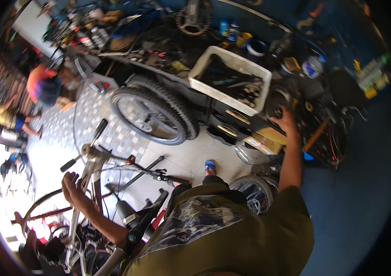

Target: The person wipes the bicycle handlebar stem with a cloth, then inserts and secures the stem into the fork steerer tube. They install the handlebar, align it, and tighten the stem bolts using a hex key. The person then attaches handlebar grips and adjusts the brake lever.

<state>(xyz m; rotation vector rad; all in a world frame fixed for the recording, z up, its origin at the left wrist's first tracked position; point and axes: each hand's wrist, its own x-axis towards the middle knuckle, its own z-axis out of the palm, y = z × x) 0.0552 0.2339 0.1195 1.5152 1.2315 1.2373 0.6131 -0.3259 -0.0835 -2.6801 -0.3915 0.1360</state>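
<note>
With the left hand [75, 194] loosely parted, seemingly empty, the right hand's [286, 121] half-curled grip, hold unclear, is at a likely stiff, rim-graspable dark round item [278, 98] beside the tabletop's [157, 70] white basket [221, 95].

Washed-out glare at left, dark fisheye rim.

Bicycle [94, 155] left, basket [221, 98] on workbench [158, 71] ahead
</note>
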